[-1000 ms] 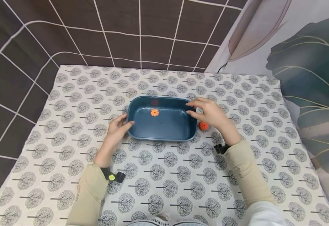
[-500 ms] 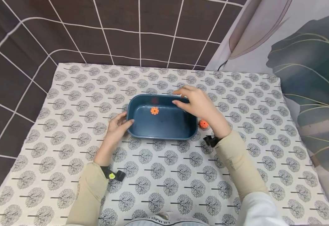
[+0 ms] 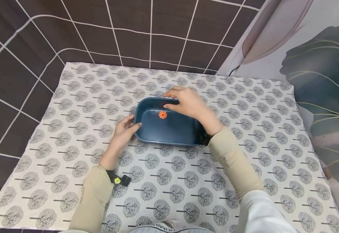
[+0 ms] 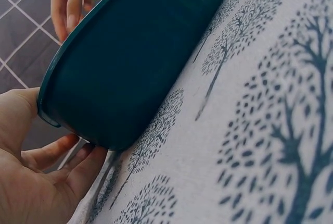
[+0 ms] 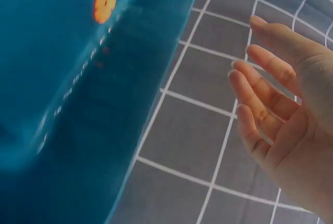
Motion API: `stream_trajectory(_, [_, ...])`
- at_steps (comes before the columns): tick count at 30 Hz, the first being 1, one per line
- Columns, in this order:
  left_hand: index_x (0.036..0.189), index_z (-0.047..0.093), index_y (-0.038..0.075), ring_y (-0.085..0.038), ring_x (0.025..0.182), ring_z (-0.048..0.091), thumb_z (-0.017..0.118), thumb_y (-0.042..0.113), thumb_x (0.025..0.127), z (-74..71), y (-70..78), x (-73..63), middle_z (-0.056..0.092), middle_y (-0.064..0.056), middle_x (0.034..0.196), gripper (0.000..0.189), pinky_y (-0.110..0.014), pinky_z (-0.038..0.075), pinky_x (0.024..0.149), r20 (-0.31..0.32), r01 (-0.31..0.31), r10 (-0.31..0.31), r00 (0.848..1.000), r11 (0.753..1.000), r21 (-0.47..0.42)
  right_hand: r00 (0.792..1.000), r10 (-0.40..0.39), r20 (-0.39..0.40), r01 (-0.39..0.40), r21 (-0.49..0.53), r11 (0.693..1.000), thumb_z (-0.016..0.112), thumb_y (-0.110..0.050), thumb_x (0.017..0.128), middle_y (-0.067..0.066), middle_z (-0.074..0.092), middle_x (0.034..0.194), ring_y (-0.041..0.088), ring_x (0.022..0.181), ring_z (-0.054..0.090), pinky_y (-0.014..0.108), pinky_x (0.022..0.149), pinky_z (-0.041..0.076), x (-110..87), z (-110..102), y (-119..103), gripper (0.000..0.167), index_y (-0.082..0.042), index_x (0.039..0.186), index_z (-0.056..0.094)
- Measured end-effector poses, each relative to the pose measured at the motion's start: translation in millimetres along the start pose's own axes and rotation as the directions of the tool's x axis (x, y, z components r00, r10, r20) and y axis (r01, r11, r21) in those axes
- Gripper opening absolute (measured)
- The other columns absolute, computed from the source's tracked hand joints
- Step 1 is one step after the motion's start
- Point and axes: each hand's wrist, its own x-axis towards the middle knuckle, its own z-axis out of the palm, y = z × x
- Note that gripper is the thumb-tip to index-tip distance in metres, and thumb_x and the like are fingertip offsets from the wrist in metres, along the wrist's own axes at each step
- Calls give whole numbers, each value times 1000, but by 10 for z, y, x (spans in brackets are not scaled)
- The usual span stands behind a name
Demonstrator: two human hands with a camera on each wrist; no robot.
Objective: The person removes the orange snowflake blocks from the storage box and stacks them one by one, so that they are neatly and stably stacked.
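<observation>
A dark blue rectangular basin stands on the cloth, tilted in the left wrist view by the camera's angle. My left hand grips its left end, thumb over the rim and fingers along the outer wall. Inside lies a small orange flower-shaped piece, near the far wall; the right wrist view shows the same orange piece. Over the basin's far rim reaches my right hand, fingers apart and loosely bent, holding nothing. Its forearm crosses the basin's right end and hides that corner.
A white cloth with a tree print covers the table. Dark curtain fabric with white grid lines hangs behind and to the left; a leaf-patterned curtain hangs at the right. Each wrist wears a black strap.
My right hand has moved left along the far rim, from the basin's right end towards the orange piece. A second orange piece beside the basin is now hidden. My left hand stays put.
</observation>
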Motion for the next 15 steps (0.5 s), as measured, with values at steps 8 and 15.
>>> stream_trajectory(8, [142, 37, 12, -23, 111, 53, 62, 13, 88, -3, -19, 8, 50, -14, 129, 59, -25, 54, 85, -5, -4, 4, 1000, 1000, -8, 999, 0, 44, 0, 5, 1000, 68, -34, 84, 4, 64, 112, 20, 96, 62, 35, 75, 53, 156, 169, -58, 42, -13, 120, 63])
stream_trajectory(15, [142, 37, 12, -28, 114, 54, 62, 14, 89, -26, -43, 15, 50, -16, 131, 59, -28, 53, 88, 8, -14, 14, 1000, 1000, -6, 997, 9, 80, -7, -23, 1000, 70, -31, 83, 5, 65, 105, 19, 92, 62, 33, 71, 53, 226, 353, -19, 39, -13, 117, 64])
